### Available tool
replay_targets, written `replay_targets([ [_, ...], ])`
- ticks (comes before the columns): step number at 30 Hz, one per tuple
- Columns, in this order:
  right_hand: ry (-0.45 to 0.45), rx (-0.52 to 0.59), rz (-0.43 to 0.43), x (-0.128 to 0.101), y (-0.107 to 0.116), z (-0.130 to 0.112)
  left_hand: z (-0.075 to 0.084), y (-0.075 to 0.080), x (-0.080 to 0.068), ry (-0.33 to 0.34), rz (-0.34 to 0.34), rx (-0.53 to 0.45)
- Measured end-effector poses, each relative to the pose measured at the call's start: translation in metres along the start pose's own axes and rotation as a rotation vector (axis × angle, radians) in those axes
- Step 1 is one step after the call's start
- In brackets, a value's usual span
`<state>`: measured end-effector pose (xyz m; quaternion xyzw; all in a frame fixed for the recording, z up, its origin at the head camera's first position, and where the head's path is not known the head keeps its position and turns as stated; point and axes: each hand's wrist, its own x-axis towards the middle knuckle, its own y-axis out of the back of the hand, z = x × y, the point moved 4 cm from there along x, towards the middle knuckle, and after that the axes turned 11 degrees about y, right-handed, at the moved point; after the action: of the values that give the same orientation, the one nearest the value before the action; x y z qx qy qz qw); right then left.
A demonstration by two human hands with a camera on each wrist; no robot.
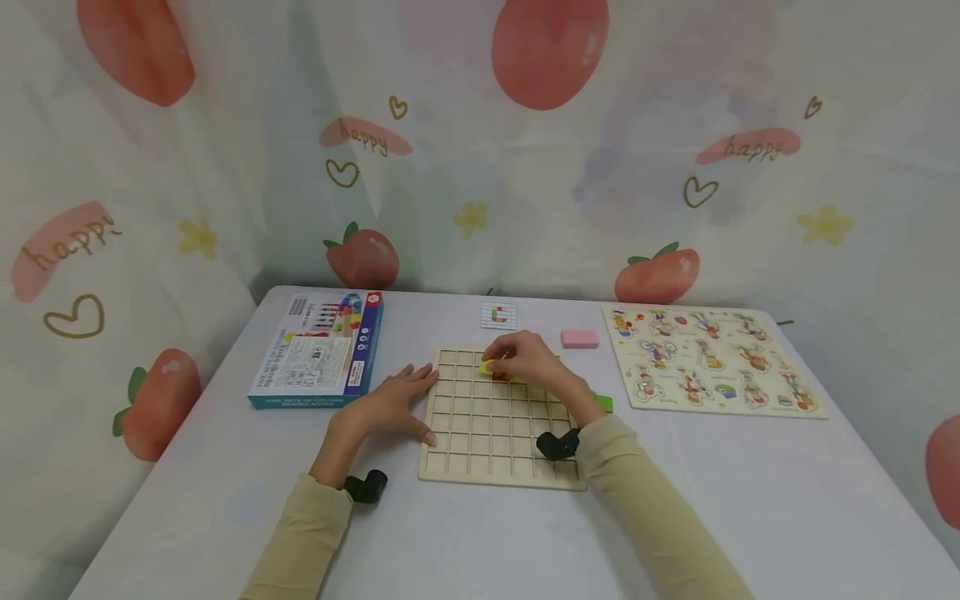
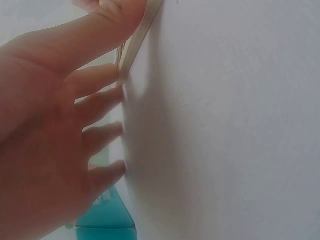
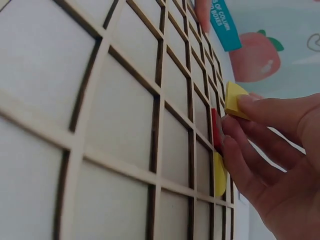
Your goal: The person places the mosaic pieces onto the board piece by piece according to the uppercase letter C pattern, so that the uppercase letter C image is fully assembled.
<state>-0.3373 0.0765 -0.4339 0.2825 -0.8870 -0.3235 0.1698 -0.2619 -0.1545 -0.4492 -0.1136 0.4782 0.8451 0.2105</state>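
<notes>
While the grid board (image 1: 491,433) is steadied by spread left hand (image 1: 393,404) fingers, a yellow block (image 3: 234,99) is pinched by right hand (image 1: 528,362) fingers.

Both arms wear long beige sleeves (image 1: 645,492) reaching the wrists. A small black device (image 1: 558,444), probably a camera, is strapped at each wrist, lower centre of the frame.

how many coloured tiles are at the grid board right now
3 show: a yellow tile pinched by the right hand, a red tile and another yellow tile in the wooden grid board. The hand may hide more.
</notes>
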Motion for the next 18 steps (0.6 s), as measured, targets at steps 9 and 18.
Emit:
replay_targets([
  [9, -0.006, -0.083, -0.035, 0.008, -0.006, 0.003, 0.002, 0.0, 0.001, 0.002, 0.005, 0.011],
  [18, 0.041, -0.176, -0.067, 0.01, -0.011, 0.0, 0.001, 0.001, -0.001, 0.004, 0.003, 0.004],
])
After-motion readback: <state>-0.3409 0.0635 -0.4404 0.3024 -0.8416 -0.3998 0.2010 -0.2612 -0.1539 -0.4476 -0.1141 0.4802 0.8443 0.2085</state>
